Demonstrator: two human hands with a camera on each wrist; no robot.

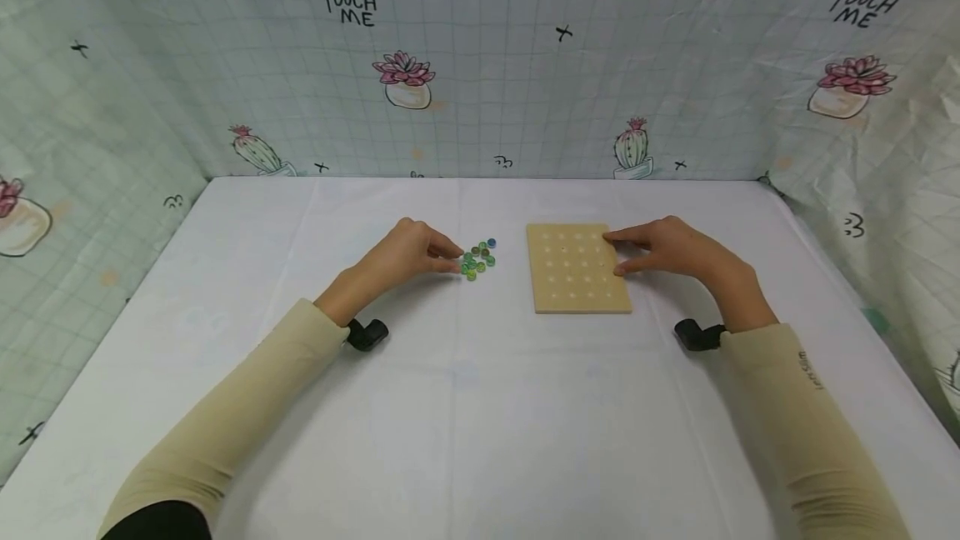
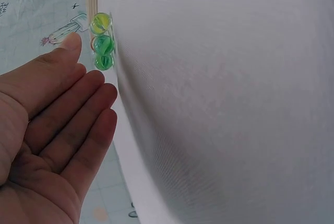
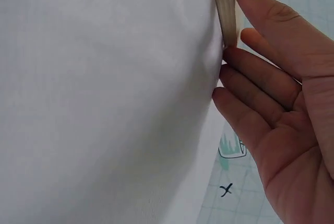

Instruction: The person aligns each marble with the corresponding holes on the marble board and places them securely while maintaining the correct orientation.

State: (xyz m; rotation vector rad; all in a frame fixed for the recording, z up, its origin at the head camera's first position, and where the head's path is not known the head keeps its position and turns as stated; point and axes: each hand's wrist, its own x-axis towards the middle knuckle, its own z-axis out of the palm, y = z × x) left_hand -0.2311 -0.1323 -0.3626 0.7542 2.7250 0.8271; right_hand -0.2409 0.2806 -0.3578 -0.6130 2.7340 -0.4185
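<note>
A loose cluster of small glass marbles (image 1: 480, 251), mostly green with a blue one at the far end, lies on the white table. My left hand (image 1: 416, 250) is at the cluster's left side, fingertips at its edge. In the left wrist view, its fingers are relaxed, and green and yellow marbles (image 2: 103, 44) stand just beyond the fingertips. To the right lies a flat wooden board (image 1: 577, 269) with rows of shallow round hollows. My right hand (image 1: 670, 247) touches the board's right edge with fingers and thumb, also seen against the board's side (image 3: 224, 12) in the right wrist view.
The white cloth-covered table (image 1: 450, 407) spreads toward me. Behind it hangs a patterned curtain (image 1: 495, 57) printed with cacti and lettering, which also runs along both sides. A black wrist camera (image 1: 367, 335) sits under the left wrist, another (image 1: 697, 335) under the right.
</note>
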